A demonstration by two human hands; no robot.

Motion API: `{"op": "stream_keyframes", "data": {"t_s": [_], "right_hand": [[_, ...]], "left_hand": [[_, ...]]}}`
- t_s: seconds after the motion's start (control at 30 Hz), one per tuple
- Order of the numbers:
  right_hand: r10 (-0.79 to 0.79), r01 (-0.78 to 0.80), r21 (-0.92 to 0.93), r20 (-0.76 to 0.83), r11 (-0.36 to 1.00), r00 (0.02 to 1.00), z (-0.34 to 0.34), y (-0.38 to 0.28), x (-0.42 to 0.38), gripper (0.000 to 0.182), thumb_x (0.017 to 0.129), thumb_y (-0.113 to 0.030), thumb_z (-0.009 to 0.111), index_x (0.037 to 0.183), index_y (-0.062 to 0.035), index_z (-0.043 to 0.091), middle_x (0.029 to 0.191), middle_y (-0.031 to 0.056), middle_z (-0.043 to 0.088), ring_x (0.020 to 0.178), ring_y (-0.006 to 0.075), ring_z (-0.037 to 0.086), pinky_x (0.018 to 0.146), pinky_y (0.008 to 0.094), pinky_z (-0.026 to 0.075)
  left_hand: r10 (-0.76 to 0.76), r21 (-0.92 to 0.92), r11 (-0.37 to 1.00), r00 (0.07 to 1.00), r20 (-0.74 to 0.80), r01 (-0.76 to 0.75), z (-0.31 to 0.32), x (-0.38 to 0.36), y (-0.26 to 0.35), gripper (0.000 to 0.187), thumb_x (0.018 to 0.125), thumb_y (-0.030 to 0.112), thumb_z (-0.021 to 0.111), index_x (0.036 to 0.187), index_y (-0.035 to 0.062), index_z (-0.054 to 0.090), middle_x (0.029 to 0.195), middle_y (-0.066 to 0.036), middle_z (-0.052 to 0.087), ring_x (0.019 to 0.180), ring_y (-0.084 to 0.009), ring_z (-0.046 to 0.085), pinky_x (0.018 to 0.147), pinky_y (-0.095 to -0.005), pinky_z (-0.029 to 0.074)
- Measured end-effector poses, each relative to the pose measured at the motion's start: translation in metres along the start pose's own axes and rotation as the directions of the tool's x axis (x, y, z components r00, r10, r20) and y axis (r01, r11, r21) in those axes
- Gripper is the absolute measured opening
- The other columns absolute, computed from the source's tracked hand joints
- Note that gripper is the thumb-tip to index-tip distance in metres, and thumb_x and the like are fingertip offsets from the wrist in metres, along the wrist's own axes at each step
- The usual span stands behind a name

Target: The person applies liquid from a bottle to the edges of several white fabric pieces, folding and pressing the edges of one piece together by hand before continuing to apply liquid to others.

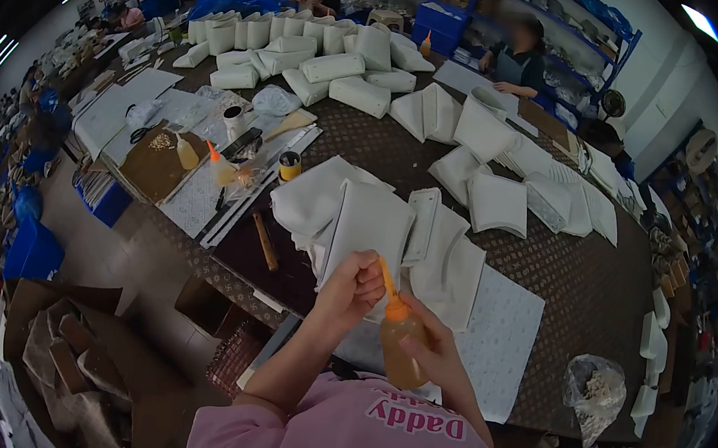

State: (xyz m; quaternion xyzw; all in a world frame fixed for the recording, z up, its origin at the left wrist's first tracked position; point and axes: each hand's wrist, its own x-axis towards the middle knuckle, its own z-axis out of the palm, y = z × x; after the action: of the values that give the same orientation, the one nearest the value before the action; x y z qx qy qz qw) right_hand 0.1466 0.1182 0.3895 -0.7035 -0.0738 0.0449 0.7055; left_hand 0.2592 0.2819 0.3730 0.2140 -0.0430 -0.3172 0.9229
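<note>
My right hand [431, 351] is wrapped round a squeeze bottle [402, 355] of amber liquid, its orange nozzle [387, 278] slanting up and left. Closed fingers of my left hand [356, 283] sit right beside the nozzle tip; what they pinch, if anything, is hidden. Just beyond both hands a white leather-like panel [372, 223] leans over a heap of similar soft white pieces [314, 197]. A narrow white piece with a row of dots [420, 224] lies to its right.
Rows of white pouch-like pieces [333, 67] cover the table's far side. On the left are a hammer [265, 243], a yellow tin [290, 165] and another orange-tipped bottle [220, 167]. A plastic bag [594, 389] sits at right. A co-worker [517, 61] sits across the table.
</note>
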Motion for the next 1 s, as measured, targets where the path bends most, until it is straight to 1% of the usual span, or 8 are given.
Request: {"op": "stream_keyframes", "data": {"t_s": [0.1,0.23,0.47,0.57,0.67,0.8,0.9,1.0], "right_hand": [[0.064,-0.071,0.120,0.065,0.990,0.996,-0.001,-0.002,0.004,0.057,0.088,-0.016,0.061,0.140,-0.0075,0.039,0.127,0.0069,0.051,0.113,0.0131,0.048,0.097,0.0278,0.037],[0.160,-0.186,0.276,0.115,0.943,0.980,-0.002,-0.010,0.005,0.058,0.088,-0.017,0.060,0.141,-0.0072,0.038,0.127,0.0058,0.050,0.113,0.0126,0.048,0.097,0.0274,0.037],[0.134,-0.158,0.244,0.112,0.957,0.985,-0.004,-0.001,0.007,0.060,0.087,-0.020,0.062,0.140,-0.0063,0.038,0.125,0.0073,0.052,0.111,0.0138,0.050,0.096,0.0282,0.039],[0.078,-0.086,0.177,0.054,0.980,0.995,-0.005,0.000,0.007,0.061,0.085,-0.020,0.064,0.139,-0.0048,0.040,0.123,0.0096,0.055,0.110,0.0165,0.053,0.095,0.0301,0.041],[-0.014,0.015,0.050,-0.009,0.999,1.000,-0.006,-0.003,0.004,0.058,0.085,-0.013,0.063,0.138,-0.0050,0.041,0.129,0.0089,0.051,0.115,0.0151,0.049,0.098,0.0288,0.038],[-0.031,0.032,0.018,-0.044,0.999,0.999,-0.003,-0.003,0.004,0.055,0.086,-0.009,0.063,0.137,-0.0062,0.043,0.129,0.0075,0.052,0.114,0.0129,0.048,0.097,0.0273,0.038],[-0.058,0.057,-0.019,-0.044,0.998,0.997,0.000,0.000,0.004,0.055,0.086,-0.009,0.063,0.136,-0.0063,0.043,0.127,0.0078,0.053,0.114,0.0126,0.049,0.097,0.0270,0.039],[-0.028,0.025,-0.041,-0.061,0.999,0.998,0.002,0.000,0.002,0.055,0.085,-0.010,0.064,0.136,-0.0065,0.043,0.126,0.0083,0.054,0.113,0.0126,0.049,0.096,0.0269,0.039]], "left_hand": [[-0.033,-0.184,0.982,0.999,0.031,0.038,0.004,-0.002,0.006,0.021,0.089,0.016,0.049,0.070,0.0075,0.049,0.058,0.008,0.032,0.045,-0.0029,0.025,0.043,-0.0180,0.024],[0.038,-0.089,0.995,0.999,0.039,-0.035,0.008,-0.002,0.009,0.023,0.091,0.017,0.049,0.070,0.0068,0.050,0.059,0.008,0.034,0.046,-0.0014,0.026,0.041,-0.0167,0.022],[-0.041,-0.174,0.983,0.995,0.086,0.056,0.001,-0.002,0.018,0.024,0.093,0.020,0.050,0.075,0.0052,0.053,0.059,0.007,0.035,0.045,-0.0025,0.028,0.042,-0.0185,0.026],[0.073,0.181,0.982,0.995,-0.065,-0.060,0.016,-0.008,0.018,0.025,0.095,0.023,0.050,0.079,0.0040,0.054,0.058,0.007,0.038,0.045,-0.0032,0.033,0.044,-0.0192,0.029],[0.267,0.768,0.603,0.962,0.061,-0.216,0.017,-0.014,0.012,0.026,0.097,0.024,0.050,0.083,0.0029,0.055,0.057,0.005,0.043,0.047,-0.0039,0.038,0.044,-0.0194,0.031],[0.455,0.979,-0.002,0.871,0.183,-0.205,0.024,-0.013,0.003,0.018,0.096,0.015,0.051,0.092,-0.0019,0.056,0.063,-0.002,0.055,0.057,-0.0058,0.051,0.053,-0.0207,0.043],[0.485,0.947,0.155,0.857,0.174,-0.280,0.020,-0.012,-0.003,0.020,0.094,0.012,0.053,0.105,-0.0029,0.062,0.075,-0.004,0.062,0.060,-0.0067,0.053,0.056,-0.0208,0.046],[0.504,0.947,0.121,0.840,0.200,-0.297,0.020,-0.010,-0.006,0.021,0.092,0.012,0.057,0.108,-0.0009,0.063,0.081,-0.009,0.065,0.062,-0.0107,0.060,0.056,-0.0222,0.048]]}}
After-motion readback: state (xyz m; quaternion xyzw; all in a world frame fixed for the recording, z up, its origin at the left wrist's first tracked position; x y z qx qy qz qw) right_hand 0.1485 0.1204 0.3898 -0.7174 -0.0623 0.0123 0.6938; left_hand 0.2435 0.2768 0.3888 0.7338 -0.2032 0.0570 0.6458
